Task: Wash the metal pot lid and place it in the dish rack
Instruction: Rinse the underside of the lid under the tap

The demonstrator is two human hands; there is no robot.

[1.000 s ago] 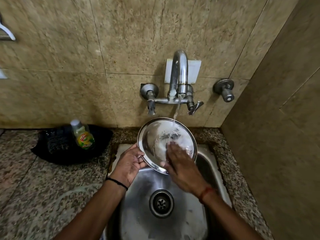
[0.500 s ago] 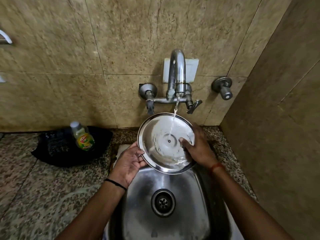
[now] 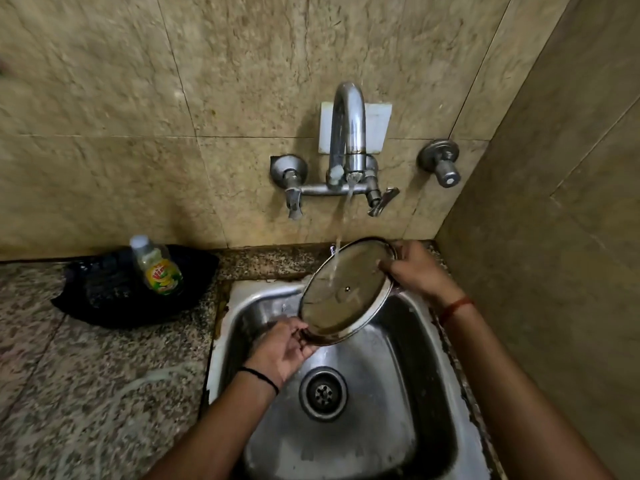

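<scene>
The round metal pot lid (image 3: 343, 296) is held tilted over the steel sink (image 3: 426, 427), its shiny inner face toward me. Water from the wall tap (image 3: 349, 140) runs onto the lid's upper part. My left hand (image 3: 282, 348) grips the lid's lower left rim. My right hand (image 3: 415, 268) grips the upper right rim near the wall corner. No dish rack is in view.
A green dish soap bottle (image 3: 157, 265) stands in a black holder (image 3: 104, 299) on the speckled granite counter (image 3: 86, 393) to the left. A second valve knob (image 3: 441, 164) sticks out of the tiled wall. A side wall (image 3: 554, 237) closes the right. The drain (image 3: 323, 393) sits mid-sink.
The lid has been turned and tilted, its top edge now leaning right. My right hand moved from rubbing the inner face to gripping the upper right rim. My left hand slid lower.
</scene>
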